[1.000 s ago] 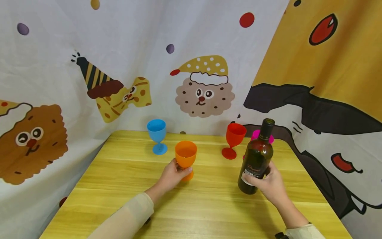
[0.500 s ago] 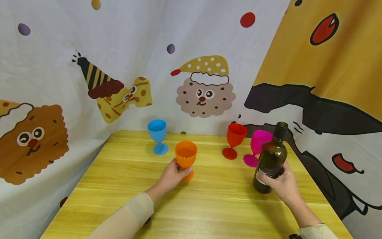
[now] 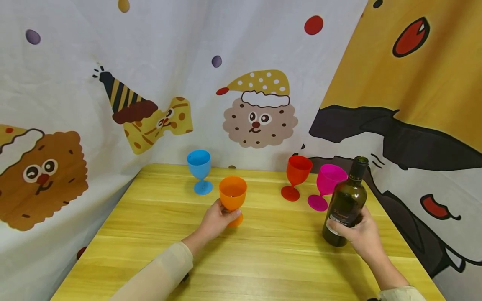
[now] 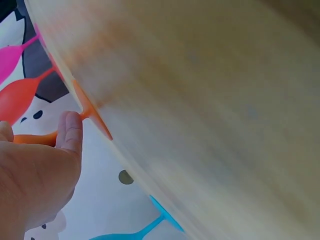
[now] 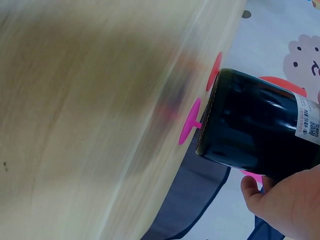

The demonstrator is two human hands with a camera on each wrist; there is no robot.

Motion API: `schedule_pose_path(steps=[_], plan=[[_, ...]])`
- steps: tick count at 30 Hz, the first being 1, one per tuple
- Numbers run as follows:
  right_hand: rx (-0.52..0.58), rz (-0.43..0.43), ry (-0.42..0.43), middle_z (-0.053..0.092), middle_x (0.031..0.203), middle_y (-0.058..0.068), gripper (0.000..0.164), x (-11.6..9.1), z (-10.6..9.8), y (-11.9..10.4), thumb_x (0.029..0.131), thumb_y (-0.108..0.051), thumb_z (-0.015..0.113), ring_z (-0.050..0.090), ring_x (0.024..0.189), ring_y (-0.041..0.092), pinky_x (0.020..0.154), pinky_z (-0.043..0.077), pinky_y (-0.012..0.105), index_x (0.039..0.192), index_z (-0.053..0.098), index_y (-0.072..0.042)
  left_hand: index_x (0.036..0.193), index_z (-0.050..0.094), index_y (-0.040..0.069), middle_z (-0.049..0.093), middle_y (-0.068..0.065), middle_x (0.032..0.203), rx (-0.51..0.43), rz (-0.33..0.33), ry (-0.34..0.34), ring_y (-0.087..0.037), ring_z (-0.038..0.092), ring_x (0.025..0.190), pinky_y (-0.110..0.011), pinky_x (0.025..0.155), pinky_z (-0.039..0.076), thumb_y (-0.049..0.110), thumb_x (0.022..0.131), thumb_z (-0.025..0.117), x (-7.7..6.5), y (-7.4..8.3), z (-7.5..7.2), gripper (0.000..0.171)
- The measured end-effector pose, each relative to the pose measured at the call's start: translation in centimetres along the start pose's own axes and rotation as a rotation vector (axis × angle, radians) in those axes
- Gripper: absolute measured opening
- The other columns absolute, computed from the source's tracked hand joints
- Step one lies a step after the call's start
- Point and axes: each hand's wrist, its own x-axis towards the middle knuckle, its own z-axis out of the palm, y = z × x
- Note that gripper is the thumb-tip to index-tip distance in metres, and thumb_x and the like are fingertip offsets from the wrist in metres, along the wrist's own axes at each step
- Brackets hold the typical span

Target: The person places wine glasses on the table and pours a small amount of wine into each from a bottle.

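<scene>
My left hand [image 3: 217, 220] grips an orange plastic goblet [image 3: 232, 193] low on its bowl and stem, thumb across the front. The goblet is upright, and in the left wrist view its orange foot [image 4: 91, 112] is right at the tabletop. On the right, my right hand [image 3: 362, 232] holds a dark glass wine bottle [image 3: 344, 209] round its lower body, thumb over the label. The bottle has an uncorked mouth and leans slightly right. In the right wrist view the bottle's base [image 5: 212, 112] shows off the table, overlapping the pink goblet [image 5: 190, 121].
A blue goblet [image 3: 199, 164] stands at the back left of the wooden table [image 3: 260, 259]. A red goblet [image 3: 298, 170] stands at the back right, beside the pink one, which the bottle partly covers in the head view. A printed cloth [image 3: 180, 50] hangs behind the table.
The bottle in my right hand has moved right, bringing the pink goblet into fuller view. The orange goblet in my left hand has shifted very slightly left.
</scene>
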Motion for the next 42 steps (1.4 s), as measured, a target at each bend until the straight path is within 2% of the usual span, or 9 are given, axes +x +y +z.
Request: schedule_pose_path(steps=[11,18,21,32,42], plan=[[-0.001,0.017,-0.002,0.062,0.119,-0.023,0.085,0.0,0.2,-0.2,0.082,-0.026,0.096,0.059,0.105,-0.013,0.082,0.053,0.012,0.151,0.048,-0.014,0.144,0.054,0.004,0.069,-0.015,0.139,-0.009,0.003,0.039,-0.031,0.069,0.124,-0.056,0.111,0.055,0.032,0.099,0.080,0.0,0.1,-0.6,0.059],[0.016,-0.005,-0.012,0.063,0.120,-0.023,0.085,-0.1,0.4,-0.4,0.082,-0.024,0.096,0.061,0.105,-0.011,0.083,0.054,0.013,0.151,0.049,-0.013,0.145,0.053,0.004,0.069,-0.016,0.139,0.005,0.012,0.034,-0.031,0.070,0.125,-0.055,0.110,0.057,0.032,0.099,0.080,0.2,-0.2,-0.9,0.061],[0.017,-0.009,-0.013,0.063,0.119,-0.024,0.085,-0.1,0.5,-0.4,0.082,-0.023,0.096,0.061,0.105,-0.011,0.083,0.054,0.014,0.151,0.049,-0.013,0.145,0.054,0.005,0.069,-0.015,0.139,0.010,-0.004,0.037,-0.031,0.070,0.125,-0.053,0.109,0.057,0.031,0.097,0.082,0.3,-0.4,-1.0,0.061],[0.016,0.004,-0.006,0.063,0.118,-0.026,0.084,-0.2,0.2,-0.6,0.082,-0.024,0.096,0.061,0.105,-0.010,0.083,0.054,0.013,0.150,0.049,-0.013,0.142,0.054,0.003,0.069,-0.015,0.138,0.006,0.001,0.046,-0.032,0.070,0.126,-0.049,0.106,0.060,0.033,0.098,0.081,0.4,-0.4,-1.3,0.060],[0.026,-0.023,-0.011,0.064,0.120,-0.025,0.083,-0.3,0.2,-0.6,0.082,-0.021,0.096,0.062,0.107,-0.009,0.084,0.054,0.014,0.150,0.050,-0.015,0.140,0.055,0.001,0.068,-0.016,0.138,0.025,0.007,0.080,-0.034,0.069,0.125,-0.050,0.106,0.060,0.031,0.101,0.077,1.8,-0.1,-0.9,0.054]])
